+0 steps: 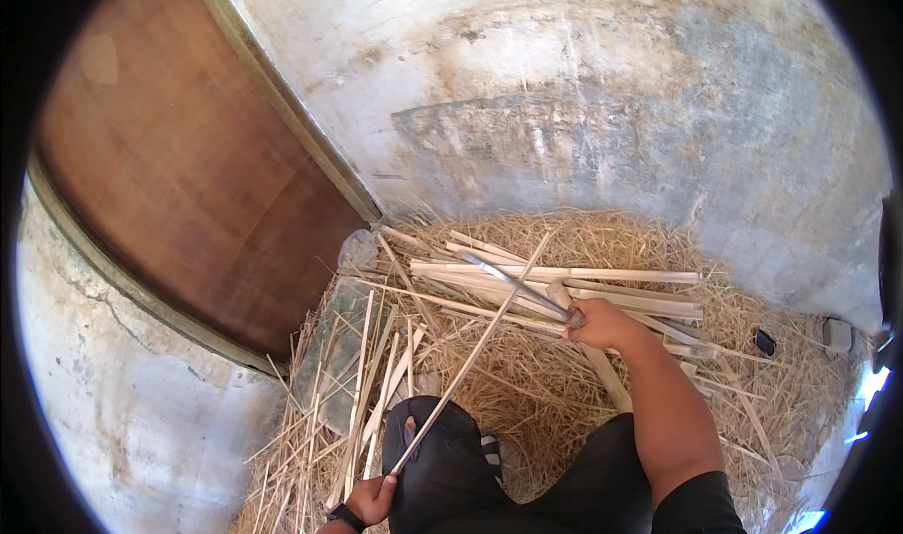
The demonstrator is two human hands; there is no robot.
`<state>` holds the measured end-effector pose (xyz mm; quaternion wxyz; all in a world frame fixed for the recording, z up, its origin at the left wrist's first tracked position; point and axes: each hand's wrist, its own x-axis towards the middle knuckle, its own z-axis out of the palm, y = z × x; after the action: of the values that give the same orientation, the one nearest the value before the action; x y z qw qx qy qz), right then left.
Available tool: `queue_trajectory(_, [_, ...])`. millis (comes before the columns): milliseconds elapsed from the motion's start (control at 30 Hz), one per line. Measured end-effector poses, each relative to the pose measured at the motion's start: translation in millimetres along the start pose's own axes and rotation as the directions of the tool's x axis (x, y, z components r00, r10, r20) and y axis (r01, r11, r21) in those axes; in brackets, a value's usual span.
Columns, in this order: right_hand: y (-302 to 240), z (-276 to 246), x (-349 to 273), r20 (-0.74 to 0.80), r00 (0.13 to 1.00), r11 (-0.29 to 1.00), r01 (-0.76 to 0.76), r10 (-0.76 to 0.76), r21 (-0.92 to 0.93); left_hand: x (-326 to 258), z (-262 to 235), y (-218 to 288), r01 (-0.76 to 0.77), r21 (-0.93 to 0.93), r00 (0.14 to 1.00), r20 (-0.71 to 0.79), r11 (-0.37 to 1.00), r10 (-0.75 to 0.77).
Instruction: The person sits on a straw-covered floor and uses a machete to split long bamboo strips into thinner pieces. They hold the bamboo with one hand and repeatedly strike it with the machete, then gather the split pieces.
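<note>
My left hand [372, 499], low in the head view with a dark band at its wrist, is closed around the near end of a long thin wooden strip [461, 373]. The strip slants up and to the right over my left knee, its far end above the pile. My right hand [602, 324] grips the handle of a long, slightly curved knife [508, 278], whose blade points up and left and crosses the strip. Whether blade and strip touch, I cannot tell. Under the knife lie several pale split strips [602, 274]. Close below my right hand a thicker wooden piece [607, 379] slants toward my legs.
Straw and shavings [527, 416] cover the floor. More thin strips [362, 393] lie to my left over a greenish slab [339, 346]. A brown door panel [207, 167] and a stained wall [583, 111] bound the corner. A small black device [765, 343] lies at right.
</note>
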<state>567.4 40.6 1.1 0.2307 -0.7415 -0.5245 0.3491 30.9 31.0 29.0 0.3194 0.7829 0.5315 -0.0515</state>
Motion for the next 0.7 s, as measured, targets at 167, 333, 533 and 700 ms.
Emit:
queue_trajectory(167, [-13, -1, -4, 0.092, 0.995, 0.986, 0.060, -0.045, -0.156, -1, -2, 4, -0.022, -0.002, 1.000, -0.012, 1.000, 0.022])
queue_trajectory(333, [7, -5, 5, -0.128, 0.991, 0.994, -0.055, 0.043, -0.093, 0, -2, 2, -0.028, 0.036, 1.000, -0.011, 0.999, 0.028])
queue_trajectory(533, [0, 13, 2, 0.024, 0.996, 0.989, 0.092, -0.089, -0.114, 3, 1, 1, -0.006, 0.008, 1.000, 0.001, 1.000, 0.006])
queue_trajectory(700, [-27, 10, -7, 0.142, 0.980, 0.972, 0.159, -0.135, -0.172, -4, -1, -1, -0.021, 0.013, 1.000, -0.016, 1.000, 0.021])
